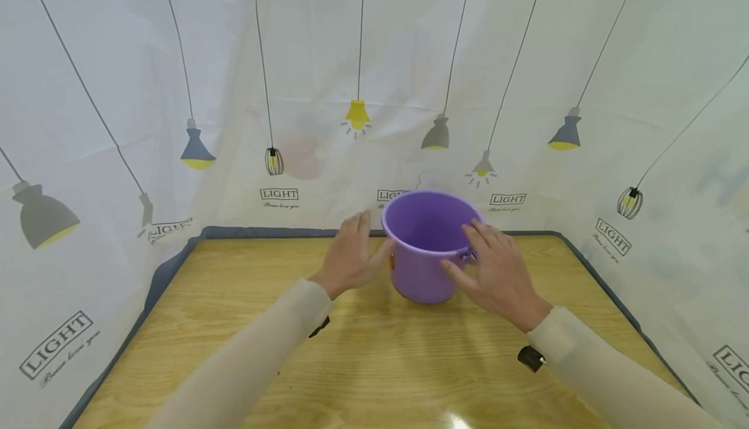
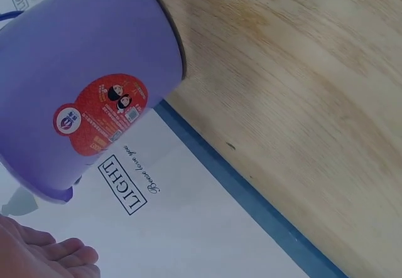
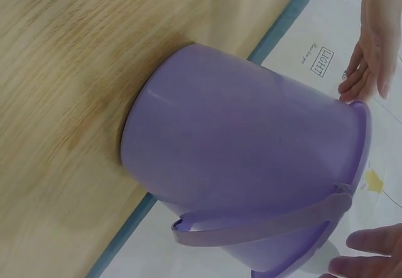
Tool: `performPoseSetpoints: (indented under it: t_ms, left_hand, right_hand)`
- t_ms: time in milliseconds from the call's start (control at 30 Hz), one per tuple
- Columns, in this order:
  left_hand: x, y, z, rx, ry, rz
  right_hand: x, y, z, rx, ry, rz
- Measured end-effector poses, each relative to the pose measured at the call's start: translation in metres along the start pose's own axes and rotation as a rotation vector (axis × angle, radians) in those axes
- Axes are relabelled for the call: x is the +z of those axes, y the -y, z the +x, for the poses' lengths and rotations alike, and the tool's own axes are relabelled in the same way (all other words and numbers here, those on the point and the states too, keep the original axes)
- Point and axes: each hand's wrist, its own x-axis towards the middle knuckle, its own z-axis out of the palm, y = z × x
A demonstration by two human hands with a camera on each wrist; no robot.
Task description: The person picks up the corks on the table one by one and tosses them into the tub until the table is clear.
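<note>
A purple plastic bucket (image 1: pixel 424 279) stands upright on the wooden table, its mouth facing up. A red sticker with cartoon figures (image 2: pixel 107 115) is on its side, and its purple handle (image 3: pixel 270 226) hangs down along the wall. My left hand (image 1: pixel 351 253) is beside the left of the rim, fingers extended; in the left wrist view a small gap shows between hand and bucket. On the right side, my right hand (image 1: pixel 497 276) hovers by the rim with fingers and thumb spread. The right wrist view shows those fingers (image 3: pixel 370 253) apart from the rim.
The wooden table (image 1: pixel 246 299) has a dark blue border (image 1: pixel 328 233) along its edges. White cloth walls (image 1: pixel 316 39) printed with lamps and "LIGHT" lettering enclose it at the back and both sides, close behind the bucket.
</note>
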Motion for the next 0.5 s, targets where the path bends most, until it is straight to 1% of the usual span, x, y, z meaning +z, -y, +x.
performPoseSetpoints:
  t_ms: [133,267,500]
  left_hand:
    - [-0.006,0.006,-0.007,-0.006,0.016,0.050]
    - [-0.015,0.011,-0.017,0.004,0.037,0.095]
    - [-0.027,0.022,-0.041,-0.002,0.077,0.164]
  right_hand:
    - [0.001,-0.003,-0.002,-0.003,0.010,0.003]
    - [0.002,-0.008,-0.005,-0.001,0.028,0.005]
    - [-0.001,-0.016,-0.014,0.052,0.106,-0.006]
